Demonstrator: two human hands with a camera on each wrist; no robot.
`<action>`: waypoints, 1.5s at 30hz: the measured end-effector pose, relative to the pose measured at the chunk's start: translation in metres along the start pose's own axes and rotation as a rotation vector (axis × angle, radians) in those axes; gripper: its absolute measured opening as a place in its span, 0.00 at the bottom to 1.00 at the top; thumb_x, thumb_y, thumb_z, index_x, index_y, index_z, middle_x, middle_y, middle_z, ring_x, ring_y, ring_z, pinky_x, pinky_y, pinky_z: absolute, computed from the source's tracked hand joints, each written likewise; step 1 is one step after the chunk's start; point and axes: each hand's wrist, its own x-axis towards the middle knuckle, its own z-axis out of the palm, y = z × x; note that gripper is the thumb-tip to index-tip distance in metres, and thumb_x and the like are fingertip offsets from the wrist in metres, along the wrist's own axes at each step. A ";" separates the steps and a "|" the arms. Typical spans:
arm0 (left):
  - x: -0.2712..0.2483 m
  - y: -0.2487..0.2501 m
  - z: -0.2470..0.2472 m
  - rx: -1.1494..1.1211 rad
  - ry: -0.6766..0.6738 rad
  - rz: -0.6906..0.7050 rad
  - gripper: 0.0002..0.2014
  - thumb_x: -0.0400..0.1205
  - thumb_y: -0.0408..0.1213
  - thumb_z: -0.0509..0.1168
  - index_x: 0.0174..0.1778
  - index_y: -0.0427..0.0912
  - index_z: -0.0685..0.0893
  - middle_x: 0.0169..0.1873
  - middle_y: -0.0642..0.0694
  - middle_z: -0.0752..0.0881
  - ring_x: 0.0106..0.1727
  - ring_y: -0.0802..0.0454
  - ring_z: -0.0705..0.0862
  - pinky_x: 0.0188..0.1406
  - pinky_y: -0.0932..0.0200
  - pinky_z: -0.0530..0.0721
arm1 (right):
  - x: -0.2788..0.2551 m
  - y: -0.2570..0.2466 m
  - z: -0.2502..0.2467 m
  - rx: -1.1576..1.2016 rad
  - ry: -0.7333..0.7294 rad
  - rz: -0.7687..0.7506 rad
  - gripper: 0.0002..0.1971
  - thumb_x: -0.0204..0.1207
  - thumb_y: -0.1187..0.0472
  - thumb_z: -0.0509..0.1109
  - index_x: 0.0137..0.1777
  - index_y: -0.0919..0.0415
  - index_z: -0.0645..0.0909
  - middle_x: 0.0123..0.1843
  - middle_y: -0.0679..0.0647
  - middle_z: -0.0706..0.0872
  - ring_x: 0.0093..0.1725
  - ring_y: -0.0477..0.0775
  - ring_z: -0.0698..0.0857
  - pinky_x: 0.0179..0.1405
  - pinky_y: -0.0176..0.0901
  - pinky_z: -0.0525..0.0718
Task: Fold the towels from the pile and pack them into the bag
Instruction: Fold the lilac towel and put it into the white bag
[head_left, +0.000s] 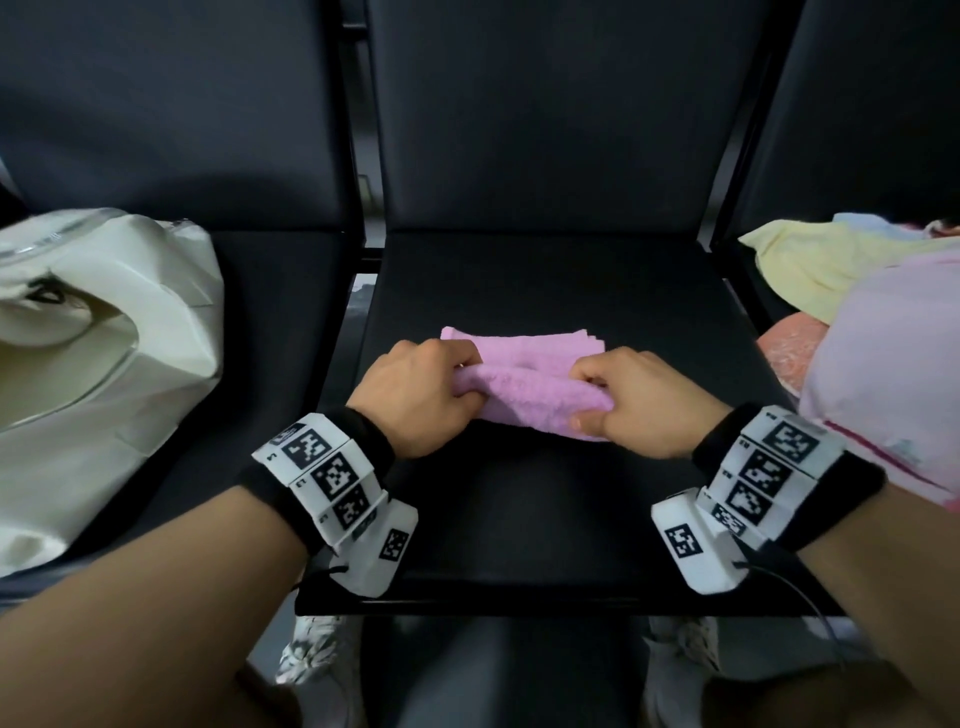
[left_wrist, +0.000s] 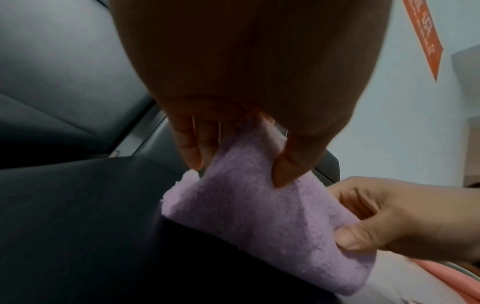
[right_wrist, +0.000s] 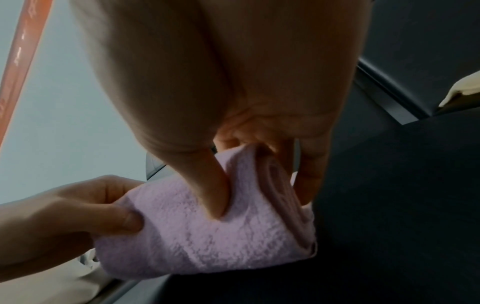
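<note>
1. the bag (head_left: 104, 332), off-white, is cut off at the left edge of the head view, so its opening shows only in part; it sits on the seat left of the middle seat (head_left: 545, 519).
2. the pile of towels (head_left: 852, 291) on the right seat runs out of frame, with yellow, pale pink and peach cloth visible.
3. in the head view the fingertips of both hands are tucked into the cloth and hard to make out.
4. the left wrist view shows the left hand (left_wrist: 233, 127) pinching the purple towel (left_wrist: 262, 222), thumb on top and fingers under the fold.
5. the right wrist view shows the right hand (right_wrist: 246, 131) clamped on the towel's other end, thumb pressed into the pile, layered edges beside the fingers.
6. only the head view places the towel: part folded, on the middle seat, a flat portion lying beyond the gripped roll.
</note>
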 end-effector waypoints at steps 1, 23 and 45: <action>0.000 0.000 -0.001 -0.018 -0.009 0.003 0.02 0.78 0.47 0.68 0.44 0.55 0.83 0.37 0.51 0.84 0.47 0.40 0.84 0.49 0.48 0.83 | 0.000 0.002 -0.001 0.020 0.018 0.002 0.07 0.75 0.58 0.78 0.43 0.49 0.80 0.37 0.44 0.83 0.38 0.45 0.82 0.35 0.39 0.76; 0.016 -0.007 0.000 -0.246 -0.095 -0.260 0.11 0.83 0.41 0.66 0.34 0.46 0.80 0.32 0.49 0.83 0.35 0.49 0.80 0.31 0.57 0.72 | 0.008 0.028 -0.005 0.495 0.057 0.114 0.19 0.70 0.55 0.83 0.60 0.51 0.84 0.52 0.48 0.92 0.52 0.47 0.91 0.58 0.54 0.90; 0.025 -0.014 0.011 -0.068 -0.047 -0.439 0.18 0.76 0.60 0.71 0.56 0.55 0.82 0.56 0.44 0.87 0.55 0.43 0.86 0.48 0.54 0.81 | 0.012 0.012 0.000 0.111 0.124 0.244 0.31 0.74 0.51 0.79 0.75 0.56 0.74 0.65 0.52 0.80 0.60 0.51 0.82 0.55 0.41 0.79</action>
